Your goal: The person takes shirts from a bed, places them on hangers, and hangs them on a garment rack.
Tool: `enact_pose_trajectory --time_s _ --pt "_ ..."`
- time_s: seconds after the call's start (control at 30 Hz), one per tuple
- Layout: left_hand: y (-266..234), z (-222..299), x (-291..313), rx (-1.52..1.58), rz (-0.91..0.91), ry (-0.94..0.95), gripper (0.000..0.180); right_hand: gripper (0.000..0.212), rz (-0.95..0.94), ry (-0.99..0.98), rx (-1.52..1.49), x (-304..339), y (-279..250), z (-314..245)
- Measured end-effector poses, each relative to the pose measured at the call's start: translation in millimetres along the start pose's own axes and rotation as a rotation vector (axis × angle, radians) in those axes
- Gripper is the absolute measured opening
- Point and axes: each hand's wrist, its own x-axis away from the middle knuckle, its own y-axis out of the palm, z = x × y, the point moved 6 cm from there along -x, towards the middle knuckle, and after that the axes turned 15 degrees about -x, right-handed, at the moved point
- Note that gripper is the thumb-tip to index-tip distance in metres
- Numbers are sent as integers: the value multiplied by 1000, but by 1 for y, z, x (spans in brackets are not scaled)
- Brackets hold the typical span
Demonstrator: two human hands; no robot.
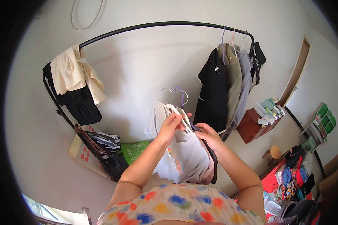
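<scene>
In front of my chest hang several tops bunched together, among them a light grey shirt (pixel 193 153) and a white one with a colourful print (pixel 173 161). Darker and pinkish fabric shows at their right edge. A white hanger (pixel 173 108) and a purple hanger (pixel 182 98) rise from the necklines with their hooks free in the air. My left hand (pixel 173 125) is closed around the white hanger near the collars, its fingertips partly behind it. My right hand (pixel 208 135) is closed on the light grey shirt's shoulder; the hanger end beneath is hidden.
A black clothes rail (pixel 157 24) spans the far wall. Cream trousers (pixel 69 71) drape over its left end; a black top (pixel 212 90) and other garments hang at the right. Bags stand lower left. A brown cabinet (pixel 251 127), wooden stool (pixel 275 152) and clothes pile (pixel 289 178) lie right.
</scene>
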Motion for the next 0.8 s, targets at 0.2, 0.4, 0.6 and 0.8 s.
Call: enact_pose_trajectory --time_s 0.2,0.4,0.6,0.8 --pt "-11 -15 -17 12 59 -14 28 37 45 13 -6 -19 -14 -13" --pt "-22 -2 -41 67 44 16 27 38 90 -157 85 -50 -24 -61" --pt "-40 20 -71 114 -19 66 24 34 97 -386 235 -81 2 -150" --pt "-46 30 -91 78 -134 121 23 30 113 -592 336 -111 31 -235"
